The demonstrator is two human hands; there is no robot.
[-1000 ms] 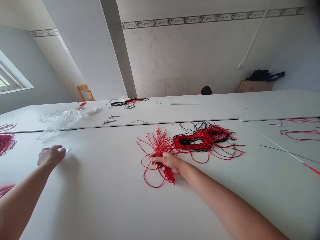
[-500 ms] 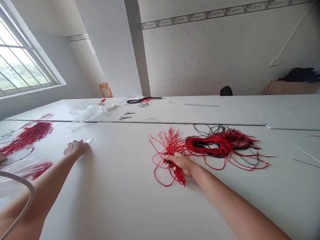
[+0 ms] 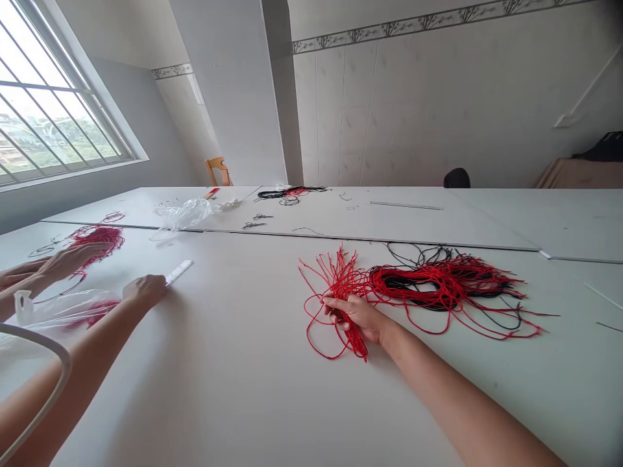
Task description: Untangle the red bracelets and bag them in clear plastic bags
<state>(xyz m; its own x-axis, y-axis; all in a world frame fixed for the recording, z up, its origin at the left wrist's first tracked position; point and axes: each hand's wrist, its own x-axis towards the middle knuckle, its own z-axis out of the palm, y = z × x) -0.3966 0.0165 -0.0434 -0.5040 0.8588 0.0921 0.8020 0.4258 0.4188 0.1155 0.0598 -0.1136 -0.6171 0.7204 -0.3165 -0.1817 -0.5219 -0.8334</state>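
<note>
My right hand (image 3: pixel 351 314) is wrapped round a bundle of thin red cords (image 3: pixel 344 275), whose loose ends fan out beyond my fingers on the white table. Beside it lies a larger looped heap of red and black cords (image 3: pixel 440 285). Far to the left, my left hand (image 3: pixel 146 290) is closed on one end of a flat white strip (image 3: pixel 179 272) that sticks out past my knuckles. Its exact kind is too small to make out, and my left fingers are partly hidden from view.
Another person's hands (image 3: pixel 63 263) reach over a dark red cord heap (image 3: pixel 100 241) at left. A clear plastic bag (image 3: pixel 63 311) lies nearer, with a white curved tube (image 3: pixel 53 353) in front. Further back are a crumpled bag (image 3: pixel 187 214), small scissors (image 3: pixel 256 224) and black cords (image 3: pixel 277 193).
My left hand has closed on the white strip, and more of it shows. The other person's hands have come further into view at left. My right hand keeps its grip; the view has shifted slightly.
</note>
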